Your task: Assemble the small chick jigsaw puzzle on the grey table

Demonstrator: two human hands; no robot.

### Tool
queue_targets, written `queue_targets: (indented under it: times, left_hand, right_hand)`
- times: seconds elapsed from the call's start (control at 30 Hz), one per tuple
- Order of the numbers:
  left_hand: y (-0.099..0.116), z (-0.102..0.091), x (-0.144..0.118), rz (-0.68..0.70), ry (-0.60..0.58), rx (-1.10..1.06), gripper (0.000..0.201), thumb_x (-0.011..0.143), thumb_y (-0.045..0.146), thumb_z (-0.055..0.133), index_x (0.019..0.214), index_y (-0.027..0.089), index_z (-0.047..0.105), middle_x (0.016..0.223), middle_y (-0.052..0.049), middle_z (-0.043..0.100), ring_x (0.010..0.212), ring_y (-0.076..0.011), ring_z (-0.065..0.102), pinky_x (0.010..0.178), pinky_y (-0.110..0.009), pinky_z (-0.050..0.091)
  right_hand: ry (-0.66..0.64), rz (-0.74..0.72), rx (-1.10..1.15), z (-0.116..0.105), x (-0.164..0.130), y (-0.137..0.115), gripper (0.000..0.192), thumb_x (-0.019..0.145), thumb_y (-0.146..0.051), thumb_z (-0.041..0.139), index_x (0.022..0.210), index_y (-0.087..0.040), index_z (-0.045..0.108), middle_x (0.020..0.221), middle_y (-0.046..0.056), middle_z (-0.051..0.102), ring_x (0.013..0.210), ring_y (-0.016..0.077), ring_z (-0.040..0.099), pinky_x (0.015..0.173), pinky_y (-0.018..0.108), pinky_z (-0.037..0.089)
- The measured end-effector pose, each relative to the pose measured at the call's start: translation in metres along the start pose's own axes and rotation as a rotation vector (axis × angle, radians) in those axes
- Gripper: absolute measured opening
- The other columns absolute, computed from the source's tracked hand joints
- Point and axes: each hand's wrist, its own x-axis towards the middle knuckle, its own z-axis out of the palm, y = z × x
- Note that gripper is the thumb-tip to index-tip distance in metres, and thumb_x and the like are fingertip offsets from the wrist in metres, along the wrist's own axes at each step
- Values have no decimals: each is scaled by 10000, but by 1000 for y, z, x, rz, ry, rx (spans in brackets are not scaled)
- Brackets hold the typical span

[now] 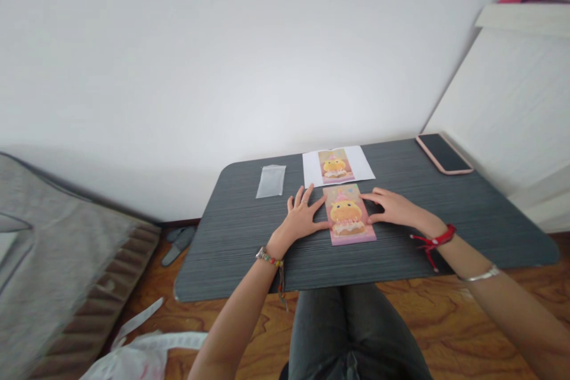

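A picture card with a yellow cartoon figure in a cake lies flat near the table's front edge. My left hand is at its left side, fingers spread, with the thumb and index fingertip against the card's edge. On the opposite side, my right hand touches the right edge with its fingertips, thumb and index apart. Just behind the card is a white creased sheet printed with the same picture. A small clear plastic bag rests to the left of the sheet.
The dark grey table has rounded corners and stands against a white wall. A phone in a pink case lies at its back right. White furniture rises on the right. A bed, slippers and a plastic bag are at the left.
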Motion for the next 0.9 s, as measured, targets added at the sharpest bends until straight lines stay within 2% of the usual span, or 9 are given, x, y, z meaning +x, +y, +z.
queue_targets:
  times: [0.17,0.37,0.57,0.73,0.9]
  left_hand:
    - [-2,-1,2,-25,-22,-30,793,670,732,503,1360,383,327,1525,-84,60,1363,-402,56,1013,-629,179]
    - [1,-2,1,-73,-38,-30,801,659,738,511,1356,386,335,1523,-64,91,1364,-399,55,1022,-625,171]
    - [0,-4,1,-56,-53,-18,823,659,750,494,1370,378,309,1523,-78,99,1363,-402,64,1023,-625,167]
    - [-8,-8,6,-62,-42,-15,777,747,703,427,1406,348,220,1521,-110,89,1371,-381,43,1021,-609,188]
    - [-20,-13,20,-144,27,19,755,773,674,422,1413,335,206,1519,-131,73,1369,-387,48,1011,-623,196]
  right_hand:
    - [-21,2,-8,-2,1,-2,699,728,-535,591,1317,-184,454,982,95,528,837,232,539,730,319,422]
    - [-18,-4,-2,0,3,0,702,729,-537,593,1317,-180,455,978,98,532,839,230,539,725,314,423]
    - [19,-37,19,-1,2,-2,655,740,-551,579,1295,-217,483,917,70,537,782,205,536,677,294,424]
    - [68,-107,85,-9,6,6,568,832,-507,471,1322,-221,448,883,66,541,778,199,533,717,326,439]
    - [157,-10,24,-17,22,22,613,807,-500,508,1332,-193,428,968,100,530,837,227,538,780,361,435]
